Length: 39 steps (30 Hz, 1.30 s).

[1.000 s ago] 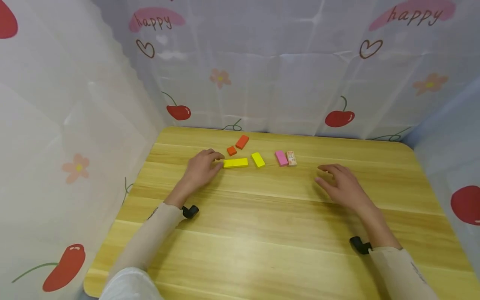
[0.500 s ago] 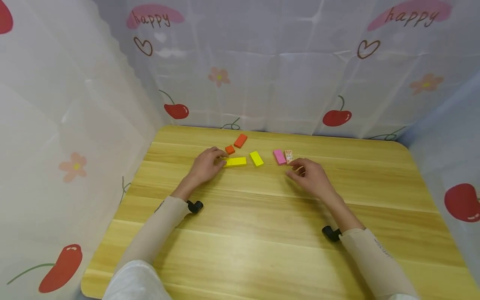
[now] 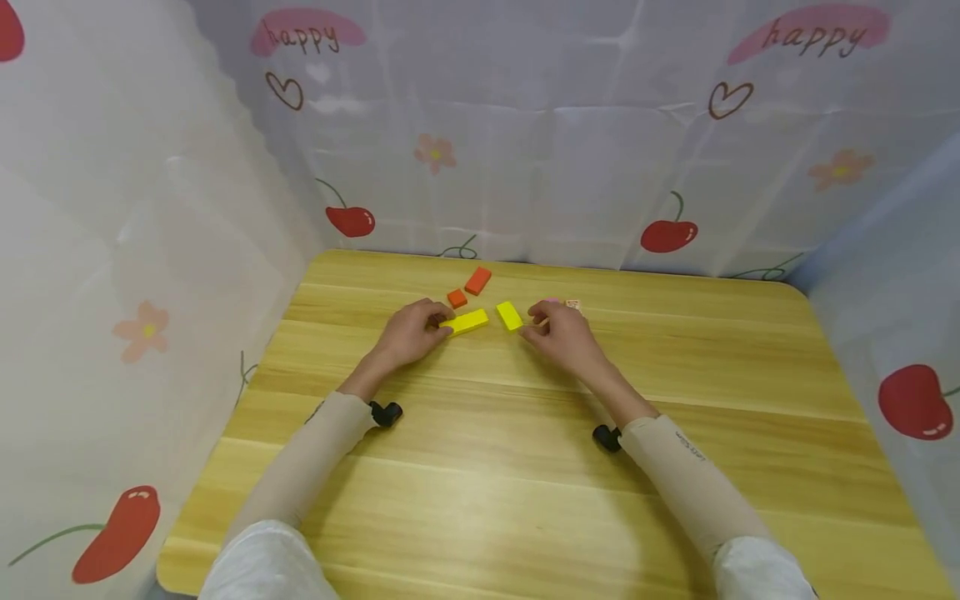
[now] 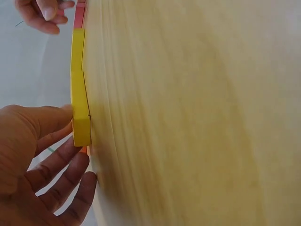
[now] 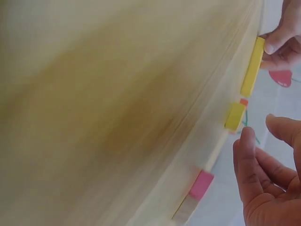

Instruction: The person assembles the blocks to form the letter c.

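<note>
My left hand (image 3: 412,333) pinches the left end of a long yellow block (image 3: 468,322) between thumb and fingers. In the left wrist view the block's near end (image 4: 83,129) sits against the thumb. A shorter yellow block (image 3: 509,316) lies just to its right on the table. My right hand (image 3: 562,335) hovers at that shorter block's right side, thumb and fingers parted with nothing between them. Partly behind this hand are a pink block (image 3: 552,300) and a pale patterned block (image 3: 573,305); the right wrist view shows the pink block (image 5: 201,184) more fully.
A small orange block (image 3: 457,298) and a longer orange block (image 3: 477,281) lie behind the long yellow one. The wooden table (image 3: 480,467) ends at a printed curtain (image 3: 525,183) behind, with more curtain at both sides.
My right hand has swept left, past the patterned and pink blocks, to the shorter yellow block. My left hand has taken hold of the long yellow block, whose right end has swung slightly away from me.
</note>
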Motion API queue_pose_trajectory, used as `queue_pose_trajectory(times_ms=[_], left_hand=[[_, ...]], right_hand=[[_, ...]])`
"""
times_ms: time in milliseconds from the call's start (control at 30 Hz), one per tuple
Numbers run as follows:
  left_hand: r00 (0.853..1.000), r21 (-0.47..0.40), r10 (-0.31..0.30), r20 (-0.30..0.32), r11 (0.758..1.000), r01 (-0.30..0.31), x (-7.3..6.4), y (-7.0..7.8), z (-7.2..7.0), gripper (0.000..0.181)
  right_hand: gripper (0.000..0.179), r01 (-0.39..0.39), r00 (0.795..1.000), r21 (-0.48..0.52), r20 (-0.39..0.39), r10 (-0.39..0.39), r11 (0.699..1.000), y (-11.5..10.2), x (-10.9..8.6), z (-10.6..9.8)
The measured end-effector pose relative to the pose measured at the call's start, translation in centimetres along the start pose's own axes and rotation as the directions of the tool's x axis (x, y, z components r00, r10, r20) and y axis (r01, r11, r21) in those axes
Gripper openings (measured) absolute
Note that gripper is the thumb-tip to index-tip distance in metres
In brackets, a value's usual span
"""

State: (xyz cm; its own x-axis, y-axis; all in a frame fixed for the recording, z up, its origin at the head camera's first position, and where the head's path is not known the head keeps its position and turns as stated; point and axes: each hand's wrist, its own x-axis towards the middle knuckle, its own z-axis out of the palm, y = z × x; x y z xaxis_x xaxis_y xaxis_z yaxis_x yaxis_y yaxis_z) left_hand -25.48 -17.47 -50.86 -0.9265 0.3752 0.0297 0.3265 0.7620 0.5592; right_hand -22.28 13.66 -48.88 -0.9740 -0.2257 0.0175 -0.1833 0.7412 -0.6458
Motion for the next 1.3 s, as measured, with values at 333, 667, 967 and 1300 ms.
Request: queue_pose_trajectory(times_ms=[333, 667, 967, 1300], left_hand=[[0.999, 0.026, 0.004, 0.054, 1.0, -0.005, -0.6, 0.9, 0.7, 0.048], [0.989, 0.101, 0.071, 0.128, 0.991, -0.085, -1.4, 2.3, 1.3, 0.058], [0.986, 0.092, 0.055, 0.159, 0.993, -0.07, -2.2, 2.6, 1.1, 0.053], [0.992, 0.053, 0.047, 0.114, 0.997, -0.054, -2.4, 2.2, 0.7, 0.041]], right_hand=[[0.052, -0.046, 0.999, -0.122, 0.013, 0.048, 0.991, -0.8, 2.3, 2.1], [0.029, -0.019, 1.0, -0.161, 0.014, 0.022, 0.987, -0.7, 2.3, 1.8], [0.036, 0.008, 0.997, -0.104, 0.075, 0.0, 0.995, -0.9, 1.3, 1.5], [0.035, 0.064, 0.992, -0.085, 0.118, -0.053, 0.994, -1.0, -0.9, 1.4]])
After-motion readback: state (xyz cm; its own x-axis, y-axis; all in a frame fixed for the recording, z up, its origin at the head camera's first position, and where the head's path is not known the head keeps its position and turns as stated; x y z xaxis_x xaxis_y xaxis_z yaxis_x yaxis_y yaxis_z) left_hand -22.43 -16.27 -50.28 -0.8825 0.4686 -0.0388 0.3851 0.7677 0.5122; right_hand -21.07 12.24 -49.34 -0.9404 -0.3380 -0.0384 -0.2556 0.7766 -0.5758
